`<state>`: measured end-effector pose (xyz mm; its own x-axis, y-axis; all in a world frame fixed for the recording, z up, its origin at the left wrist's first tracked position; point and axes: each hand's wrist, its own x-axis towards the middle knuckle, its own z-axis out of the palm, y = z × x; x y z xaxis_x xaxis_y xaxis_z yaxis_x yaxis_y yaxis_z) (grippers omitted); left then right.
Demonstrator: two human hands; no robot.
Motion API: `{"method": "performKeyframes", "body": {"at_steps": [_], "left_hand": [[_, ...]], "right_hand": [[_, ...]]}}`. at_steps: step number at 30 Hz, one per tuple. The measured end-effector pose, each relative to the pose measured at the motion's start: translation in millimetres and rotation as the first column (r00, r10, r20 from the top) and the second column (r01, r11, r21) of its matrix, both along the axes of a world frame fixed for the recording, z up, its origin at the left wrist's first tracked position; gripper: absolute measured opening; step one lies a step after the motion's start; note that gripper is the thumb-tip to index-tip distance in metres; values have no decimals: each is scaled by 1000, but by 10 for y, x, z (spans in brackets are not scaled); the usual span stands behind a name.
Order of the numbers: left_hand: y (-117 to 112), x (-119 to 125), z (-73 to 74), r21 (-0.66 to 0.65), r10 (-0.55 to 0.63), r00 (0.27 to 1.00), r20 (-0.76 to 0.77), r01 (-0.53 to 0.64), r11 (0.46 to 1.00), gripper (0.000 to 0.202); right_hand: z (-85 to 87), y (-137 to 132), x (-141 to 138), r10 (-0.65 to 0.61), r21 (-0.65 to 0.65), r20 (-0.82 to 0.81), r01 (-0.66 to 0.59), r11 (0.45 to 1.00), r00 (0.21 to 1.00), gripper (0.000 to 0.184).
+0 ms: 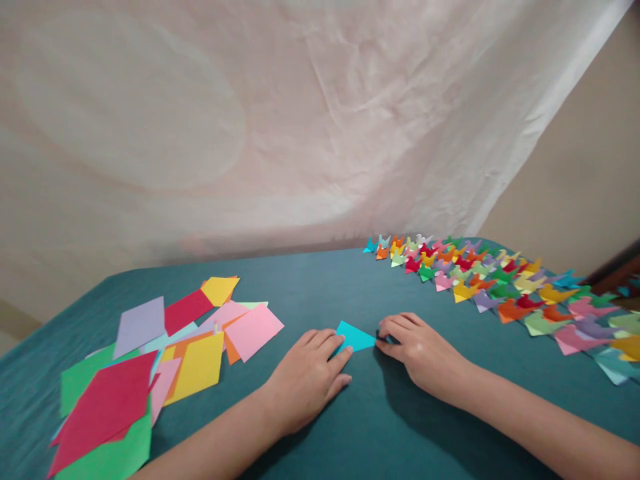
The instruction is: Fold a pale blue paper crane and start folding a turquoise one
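Observation:
A small bright blue piece of folded paper (356,337), roughly triangular, lies on the table in front of me. My left hand (313,373) rests at its left end, fingers stretched out and touching the paper, thumb apart from them. At the paper's pointed right end, my right hand (413,347) has its thumb and fingertips pinched together on the tip. Part of the paper's left side is hidden under my left fingers.
On the left, loose colored paper sheets (107,400) overlap in an untidy pile on the dark green tablecloth (300,287). Rows of small folded paper birds (465,290) stand along the right side. A pale cloth (300,133) hangs behind the table.

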<state>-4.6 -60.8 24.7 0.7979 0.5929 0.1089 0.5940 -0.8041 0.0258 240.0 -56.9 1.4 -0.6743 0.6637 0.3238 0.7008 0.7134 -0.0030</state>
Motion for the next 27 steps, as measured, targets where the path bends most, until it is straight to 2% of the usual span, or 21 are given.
{"method": "performKeyframes", "body": {"at_steps": [9,15,18,22,27], "left_hand": [[-58,11,-12,118,63,996,-62,-55,991,29],[-107,28,95,156,84,990,-109,-67,986,25],[-139,57,98,179,103,989,-110,-82,980,20],[-185,97,-20,252,136,983,-121,-102,962,16],[-224,125,-131,337,136,983,-120,-89,937,18]], "right_hand": [[51,-7,9,-30,-36,59,32,999,998,19],[51,-16,25,-48,-56,72,52,997,996,20],[-29,-3,32,-55,-60,14,55,997,998,22],[-151,15,43,-43,-28,-170,39,999,984,29],[-162,14,22,-23,5,-253,25,1000,967,32]]}}
